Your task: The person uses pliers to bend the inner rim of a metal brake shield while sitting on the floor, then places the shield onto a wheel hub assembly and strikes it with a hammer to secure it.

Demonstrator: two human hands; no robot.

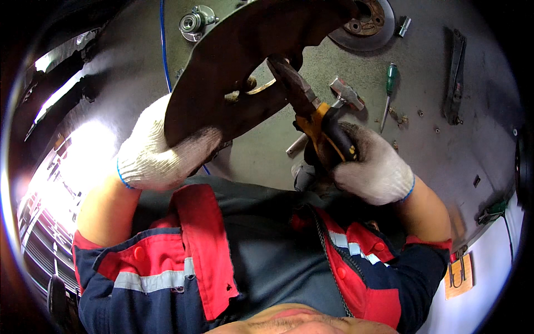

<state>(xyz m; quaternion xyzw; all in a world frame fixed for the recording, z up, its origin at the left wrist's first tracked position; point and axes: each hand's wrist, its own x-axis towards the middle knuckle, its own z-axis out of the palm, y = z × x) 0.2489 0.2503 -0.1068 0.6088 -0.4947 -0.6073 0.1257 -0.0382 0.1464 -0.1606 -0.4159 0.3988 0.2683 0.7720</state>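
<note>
Grey surface (478, 150) spreads out ahead, carrying a wheel hub bearing (193, 23), a brake disc (384, 34), a hammer (349, 94) and a green-handled screwdriver (391, 78). Over it, I have the gloved left grip (164, 147) clamped on a dark brake dust shield (222, 61) at its lower-left end; the right grip (375, 164) closes round yellow-and-black pliers (319, 119), their head overlapping the shield, though whether they bite it I cannot tell.

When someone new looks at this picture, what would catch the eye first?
Probably the large, dark curved plate, held in the upper middle by the gloved left hand. Next, the yellow-and-black pliers in the right hand, near the centre; then the green-handled screwdriver to their right.
</note>
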